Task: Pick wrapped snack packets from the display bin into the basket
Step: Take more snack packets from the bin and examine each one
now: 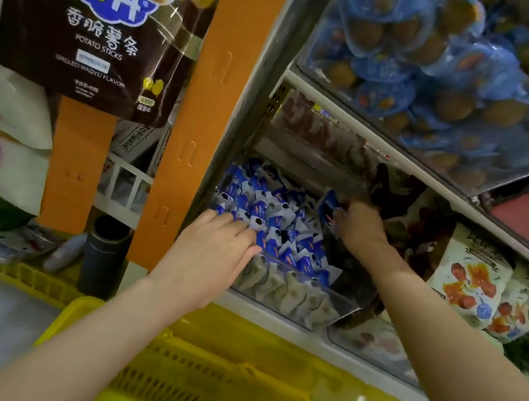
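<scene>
below both hands, close to the body, sits the yellow basket (211,396), its inside looking bare from this angle, so the job seems barely begun. beyond it on the shelf, the clear display bin (306,297) holds a heap of blue and white snack packets (273,222), piled right up to the front wall.

the likeliest slip, as i judge it: the packets are small, slick and loosely heaped, so a scoop near the front wall could push some over the edge onto the floor beside the basket.

the left hand (213,254) lies palm down with fingers (235,225) spread wide on the near left of the heap, touching packets but gripping none that i can see. the right hand (360,229), farther in at the bin's right side, pinches one blue packet (328,207) at its fingertips, lifted just above the pile.
</scene>
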Available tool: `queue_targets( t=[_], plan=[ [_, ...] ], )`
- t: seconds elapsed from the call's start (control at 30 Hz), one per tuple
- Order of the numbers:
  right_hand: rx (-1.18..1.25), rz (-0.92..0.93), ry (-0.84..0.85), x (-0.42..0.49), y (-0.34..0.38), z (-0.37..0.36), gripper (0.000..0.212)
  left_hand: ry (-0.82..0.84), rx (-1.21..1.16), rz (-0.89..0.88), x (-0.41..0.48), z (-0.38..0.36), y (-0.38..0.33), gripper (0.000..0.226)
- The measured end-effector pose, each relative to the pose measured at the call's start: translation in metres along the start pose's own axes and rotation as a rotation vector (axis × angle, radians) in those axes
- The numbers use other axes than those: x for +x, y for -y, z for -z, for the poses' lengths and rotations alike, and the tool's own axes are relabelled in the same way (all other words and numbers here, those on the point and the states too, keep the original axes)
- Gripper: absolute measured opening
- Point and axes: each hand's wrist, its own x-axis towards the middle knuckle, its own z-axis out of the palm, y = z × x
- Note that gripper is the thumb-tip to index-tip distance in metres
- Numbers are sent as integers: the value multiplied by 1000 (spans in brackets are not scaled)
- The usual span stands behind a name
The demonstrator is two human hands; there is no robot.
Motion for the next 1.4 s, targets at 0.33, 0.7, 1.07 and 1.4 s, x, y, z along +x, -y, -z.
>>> queue_targets(
  t=[0.33, 0.7, 1.07, 1.4],
  plan=[
    [91, -80, 156, 9, 0, -29, 23, -27, -29, 8, -2, -1, -1, 32],
    [201, 207, 5, 30, 24, -38, 20, -62, 8, -38, 0, 0, 7, 22],
    [297, 400, 216, 89, 107, -70, 25, -64, 92, -126, 4, -1, 17, 34],
    [357, 354, 217, 106, 112, -80, 26, -52, 68, -111, 5, -3, 17, 32]
  ],
)
